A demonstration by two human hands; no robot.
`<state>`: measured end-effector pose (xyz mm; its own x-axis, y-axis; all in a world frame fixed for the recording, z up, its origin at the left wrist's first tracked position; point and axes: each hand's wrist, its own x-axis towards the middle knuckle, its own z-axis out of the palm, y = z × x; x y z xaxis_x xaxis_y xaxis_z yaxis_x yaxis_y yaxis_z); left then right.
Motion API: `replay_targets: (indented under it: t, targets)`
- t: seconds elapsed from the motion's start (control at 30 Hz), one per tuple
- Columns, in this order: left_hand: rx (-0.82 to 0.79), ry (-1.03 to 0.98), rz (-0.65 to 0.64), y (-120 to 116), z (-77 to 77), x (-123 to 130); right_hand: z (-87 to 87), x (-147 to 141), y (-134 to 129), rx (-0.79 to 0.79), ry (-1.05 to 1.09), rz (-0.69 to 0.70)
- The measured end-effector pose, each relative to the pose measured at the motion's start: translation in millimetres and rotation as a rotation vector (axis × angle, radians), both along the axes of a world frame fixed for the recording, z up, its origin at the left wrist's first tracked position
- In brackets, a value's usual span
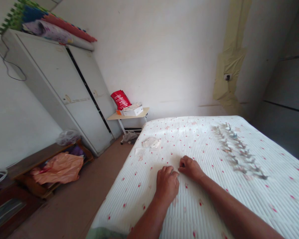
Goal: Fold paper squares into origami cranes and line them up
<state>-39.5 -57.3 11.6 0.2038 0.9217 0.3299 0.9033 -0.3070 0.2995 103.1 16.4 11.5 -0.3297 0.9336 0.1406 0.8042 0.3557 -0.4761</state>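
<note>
Close together over the middle of the bed (196,212), my left hand (167,182) and my right hand (190,167) both have curled fingers. Their fingertips nearly meet around a tiny pale bit that I cannot make out. Beyond my left hand lie several pieces of printed paper (151,142), partly overlapping. To the right of my right hand stand small figures in long rows (239,151), blurred, perhaps folded from paper.
A small table (141,113) at the far left corner carries a red bag (120,99) and a white box (133,111). A grey cabinet (57,73) with rolled mats (57,31) on top stands left. A low wooden bench (27,159) holds an orange plastic bag (61,167).
</note>
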Motion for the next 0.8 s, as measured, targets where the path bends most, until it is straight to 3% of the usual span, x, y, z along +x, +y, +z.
replay_targets:
  t: [0.1, 0.2, 0.37, 0.8]
  targets:
    - [-0.013, -0.117, 0.028, 4.1, -0.4, -4.6, 2.3, -0.9, 0.0, -0.023, -0.02, 0.0]
    - [-0.036, -0.225, 0.153, 10.8, -0.6, -7.2, 3.4, -1.3, 0.5, -0.042, -0.032, -0.004]
    - [-0.099, -0.193, 0.344, 19.7, 0.8, 0.6, 3.4, -1.1, 1.2, -0.05, -0.031, -0.007]
    - [-0.162, -0.105, 0.382, 27.4, 1.2, 11.7, 4.5, -1.7, 0.8, -0.063, -0.025, -0.027]
